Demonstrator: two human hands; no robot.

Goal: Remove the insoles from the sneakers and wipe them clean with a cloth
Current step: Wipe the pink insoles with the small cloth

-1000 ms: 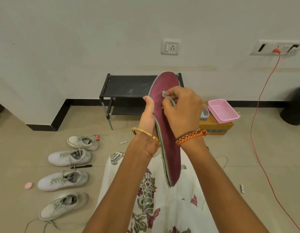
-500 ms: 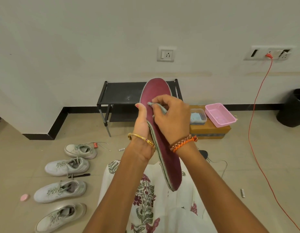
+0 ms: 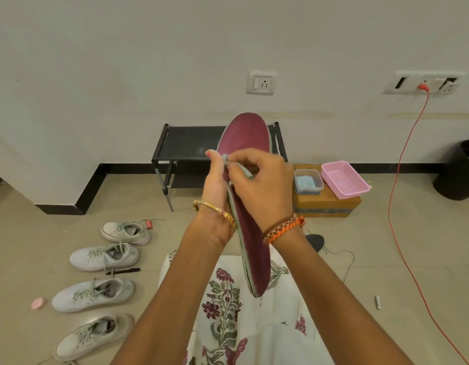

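A maroon insole [image 3: 245, 135] with a grey-green edge stands upright in front of me, toe end up. My left hand [image 3: 215, 185] grips its left edge from behind, thumb over the rim. My right hand [image 3: 262, 183] presses a small grey-green cloth [image 3: 238, 165] against the maroon face near the middle, pinched between its fingers. Several white sneakers [image 3: 104, 256] with pale green laces lie in a column on the floor to my left.
A black shoe rack [image 3: 186, 148] stands against the wall behind the insole. To its right a cardboard box [image 3: 328, 204] carries a clear tub [image 3: 307, 181] and a pink basket [image 3: 344, 179]. An orange cable [image 3: 401, 206] trails down the right floor. A black bin [image 3: 459, 169] sits far right.
My right hand has slid the cloth a little to the left across the insole while the left hand keeps its grip. My head has tilted, shifting the view.
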